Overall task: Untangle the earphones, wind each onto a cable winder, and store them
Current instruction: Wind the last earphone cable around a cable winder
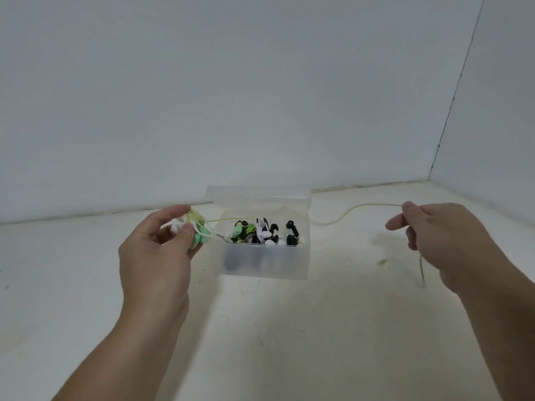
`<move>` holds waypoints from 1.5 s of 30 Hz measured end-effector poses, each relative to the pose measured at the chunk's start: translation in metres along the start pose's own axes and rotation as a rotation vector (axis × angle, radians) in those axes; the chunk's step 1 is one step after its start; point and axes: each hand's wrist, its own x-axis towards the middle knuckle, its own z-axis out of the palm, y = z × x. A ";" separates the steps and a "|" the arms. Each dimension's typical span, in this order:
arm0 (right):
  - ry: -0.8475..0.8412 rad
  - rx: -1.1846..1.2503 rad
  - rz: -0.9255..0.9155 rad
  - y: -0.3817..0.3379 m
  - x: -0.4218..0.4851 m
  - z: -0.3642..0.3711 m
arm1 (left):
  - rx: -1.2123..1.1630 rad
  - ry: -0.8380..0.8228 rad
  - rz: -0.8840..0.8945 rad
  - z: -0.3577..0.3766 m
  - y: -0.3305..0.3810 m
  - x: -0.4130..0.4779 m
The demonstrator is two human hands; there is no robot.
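Left hand grips mint-green cable winder, thumb and fingers curled round it, yellow turns bunched on top. Yellow earphone cable runs from winder, across open top of clear storage box, to right hand, which pinches it; loose tail hangs below that hand. Box sits on pale counter between hands, lid up at back, holding black, white and green wound earphones. Grey wall behind.
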 end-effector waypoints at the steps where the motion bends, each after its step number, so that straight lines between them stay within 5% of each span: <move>1: -0.011 -0.014 0.004 0.000 0.000 -0.001 | -0.006 -0.009 0.007 0.000 0.000 0.000; 7: 0.158 -0.416 -0.078 -0.003 -0.002 0.005 | -0.121 -0.357 0.000 0.004 0.005 -0.007; 10: 0.257 -0.255 -0.324 -0.014 -0.016 0.012 | -0.124 -0.521 0.004 0.006 0.004 -0.015; 14: -0.106 0.245 -0.488 -0.041 -0.052 0.033 | -0.143 -0.724 -0.003 0.005 0.005 -0.019; 19: -0.674 0.167 -0.502 -0.035 -0.069 0.049 | -0.155 -0.854 -0.008 0.006 0.009 -0.026; 21: -0.811 0.197 -0.491 -0.039 -0.076 0.053 | -0.164 -0.862 -0.003 0.007 0.009 -0.029; 26: -0.638 0.132 -0.393 -0.044 -0.083 0.061 | -0.114 -0.708 0.003 0.010 0.006 -0.027; 45: -0.753 -0.002 -0.401 -0.047 -0.091 0.059 | 0.043 -0.527 0.064 0.016 -0.007 -0.029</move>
